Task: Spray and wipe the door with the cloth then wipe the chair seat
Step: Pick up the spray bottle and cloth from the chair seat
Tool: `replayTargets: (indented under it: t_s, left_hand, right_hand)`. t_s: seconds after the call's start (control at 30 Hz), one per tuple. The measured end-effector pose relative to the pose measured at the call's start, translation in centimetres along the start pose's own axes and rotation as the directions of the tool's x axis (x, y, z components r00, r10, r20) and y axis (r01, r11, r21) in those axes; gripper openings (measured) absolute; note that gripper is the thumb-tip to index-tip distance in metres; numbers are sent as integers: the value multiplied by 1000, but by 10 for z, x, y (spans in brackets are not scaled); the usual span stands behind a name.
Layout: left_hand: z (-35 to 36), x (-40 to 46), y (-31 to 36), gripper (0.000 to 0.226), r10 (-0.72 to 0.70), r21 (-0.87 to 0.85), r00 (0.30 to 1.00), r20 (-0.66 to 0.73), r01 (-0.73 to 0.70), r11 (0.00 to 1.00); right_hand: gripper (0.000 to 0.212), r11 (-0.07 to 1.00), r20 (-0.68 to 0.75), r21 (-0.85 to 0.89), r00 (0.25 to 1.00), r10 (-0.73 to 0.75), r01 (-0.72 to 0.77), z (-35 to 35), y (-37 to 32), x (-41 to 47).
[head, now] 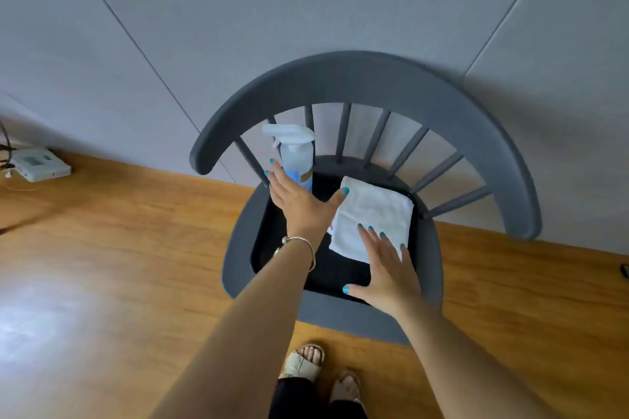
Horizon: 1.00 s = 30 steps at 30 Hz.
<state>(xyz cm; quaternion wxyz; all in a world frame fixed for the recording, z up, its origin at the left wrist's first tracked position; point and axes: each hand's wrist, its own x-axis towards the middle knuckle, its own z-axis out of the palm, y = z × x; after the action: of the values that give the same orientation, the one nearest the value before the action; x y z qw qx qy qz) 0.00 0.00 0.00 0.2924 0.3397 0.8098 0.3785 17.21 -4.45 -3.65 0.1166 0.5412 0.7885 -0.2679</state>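
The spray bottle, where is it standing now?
In the head view the spray bottle stands upright at the back left of the chair seat, against the spindles, left of the folded white cloth and just beyond the open left hand.

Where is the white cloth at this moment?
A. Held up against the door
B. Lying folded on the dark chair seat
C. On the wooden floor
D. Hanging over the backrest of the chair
B: the folded white cloth lies flat on the dark chair seat, beside the spray bottle.
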Motion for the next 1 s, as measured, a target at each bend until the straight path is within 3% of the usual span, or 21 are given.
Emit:
replayTargets:
  t_s: [0.07, 0.13, 0.27, 0.53, 0.77, 1.0]
  left_hand:
    - [9, 13, 7, 133, 61, 18, 992, -110, -59, 998]
    - [13, 27, 15, 133, 12, -48, 987, -161, -20, 999]
    - [21, 44, 19, 127, -55, -230, 980, -192, 9, 973]
    - [34, 67, 16, 111, -150, -440, 960, -237, 32, 897]
    - [24, 70, 6, 92, -58, -309, 975, -215, -12, 951]
    - [-3, 70, -8, 88, 53, -165, 999, 11, -51, 985]
  right_hand:
    - [108, 998, 18, -45, 999, -46, 46, 9, -3, 5]
    - [108, 1000, -9, -5, 1000, -24, 24, 21, -4, 8]
    - [110, 996, -31, 79, 998, 54, -51, 39, -8, 15]
    - [110, 993, -44, 111, 998, 49, -43, 50, -13, 22]
    - [110, 990, -55, 130, 997, 57, -50, 51, -13, 23]
    - [110, 993, -82, 86, 993, 90, -83, 47, -8, 27]
